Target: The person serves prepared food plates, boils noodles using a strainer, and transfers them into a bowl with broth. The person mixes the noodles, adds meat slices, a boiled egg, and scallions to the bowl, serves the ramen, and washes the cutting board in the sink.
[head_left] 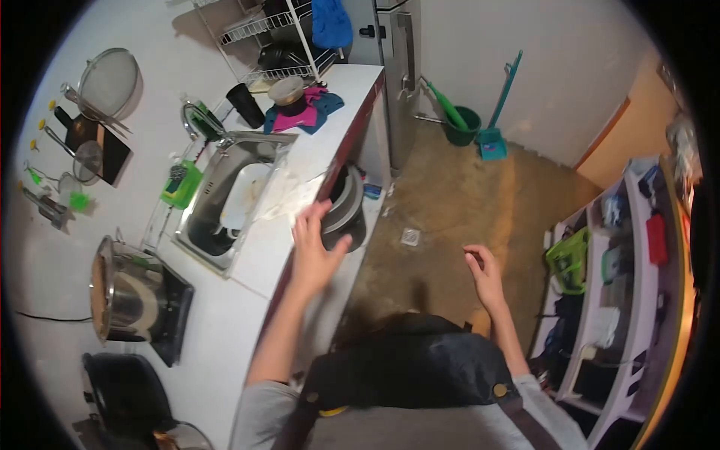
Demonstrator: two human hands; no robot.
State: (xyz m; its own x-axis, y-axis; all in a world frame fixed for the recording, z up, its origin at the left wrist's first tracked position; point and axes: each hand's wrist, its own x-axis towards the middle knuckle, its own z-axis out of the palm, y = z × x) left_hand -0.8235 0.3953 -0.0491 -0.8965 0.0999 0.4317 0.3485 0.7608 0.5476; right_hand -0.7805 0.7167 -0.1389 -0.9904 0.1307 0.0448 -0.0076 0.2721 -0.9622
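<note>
My left hand (315, 251) is raised near the front edge of the white counter (259, 266), fingers and thumb spread, holding nothing. Below and beyond it, a dark round bin (346, 214) stands under the counter. My right hand (484, 277) hangs in the air above the brown floor (420, 274), its fingers apart and slightly curled, with nothing in it. To the left of my left hand is the steel sink (201, 225), where a white tray (246, 196) lies tilted.
A large pot (127, 292) sits on a stove at left. Beyond the sink are a black cup (245, 105) and coloured cloths (330, 107). A green bucket (462, 127) and teal dustpan (492, 144) stand by the wall. Open shelves (600, 300) line the right.
</note>
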